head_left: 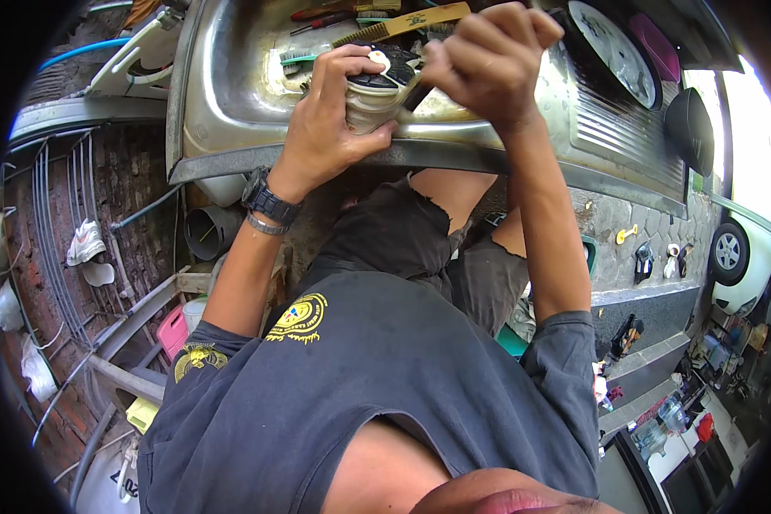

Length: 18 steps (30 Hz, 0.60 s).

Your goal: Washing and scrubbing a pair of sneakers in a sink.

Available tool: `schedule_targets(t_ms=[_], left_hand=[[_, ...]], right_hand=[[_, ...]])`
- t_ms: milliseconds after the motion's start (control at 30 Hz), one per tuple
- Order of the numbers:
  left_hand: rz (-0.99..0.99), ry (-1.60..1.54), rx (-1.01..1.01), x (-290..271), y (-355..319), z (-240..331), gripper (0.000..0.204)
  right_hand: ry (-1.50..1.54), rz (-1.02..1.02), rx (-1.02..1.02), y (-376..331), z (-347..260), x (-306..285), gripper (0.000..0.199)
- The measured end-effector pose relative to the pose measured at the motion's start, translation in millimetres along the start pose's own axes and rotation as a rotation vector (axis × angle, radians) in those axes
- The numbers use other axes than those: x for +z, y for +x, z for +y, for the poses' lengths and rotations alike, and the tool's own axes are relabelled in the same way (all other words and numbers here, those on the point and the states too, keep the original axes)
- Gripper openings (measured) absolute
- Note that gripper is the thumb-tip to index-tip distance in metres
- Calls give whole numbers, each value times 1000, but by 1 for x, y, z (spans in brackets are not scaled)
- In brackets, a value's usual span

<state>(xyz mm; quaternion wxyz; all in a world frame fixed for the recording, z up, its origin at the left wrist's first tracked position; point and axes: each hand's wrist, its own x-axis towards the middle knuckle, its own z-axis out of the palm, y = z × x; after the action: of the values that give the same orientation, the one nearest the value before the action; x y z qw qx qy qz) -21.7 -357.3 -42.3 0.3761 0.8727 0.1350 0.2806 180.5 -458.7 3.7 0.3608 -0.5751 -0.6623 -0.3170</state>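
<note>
My left hand [334, 111] is wrapped around a round white and black part [377, 86] at the front rim of a steel sink [231, 77]. A dark wristwatch and a metal bracelet sit on that wrist. My right hand [488, 60] is closed in a fist on a dark tool handle [420, 92] whose tip meets the part. A brush with a yellow wooden handle [403, 24] lies just behind both hands, in the sink basin.
Screwdrivers with red handles [325, 15] and a green-handled brush [295, 58] lie in the basin. Round plates [612, 47] rest on the ribbed drainboard at right. Pipes and a brick wall stand under the sink at left. A white car [741, 257] is at far right.
</note>
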Motion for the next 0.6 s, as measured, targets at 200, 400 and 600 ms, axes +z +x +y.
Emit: schedule_targets(t_ms=[200,400,600], left_hand=[[-26,-8,-8,-4,-1,-1,68],[20,12,49,-3,-2,-3,67],[129,-94,191,-2,-15,-3,68]], right_hand=[[20,-40,-33,-6,3,1,21],[67,-16,-22,-27,-11,17,23],[-128,290,235,-51,92,-44,13]])
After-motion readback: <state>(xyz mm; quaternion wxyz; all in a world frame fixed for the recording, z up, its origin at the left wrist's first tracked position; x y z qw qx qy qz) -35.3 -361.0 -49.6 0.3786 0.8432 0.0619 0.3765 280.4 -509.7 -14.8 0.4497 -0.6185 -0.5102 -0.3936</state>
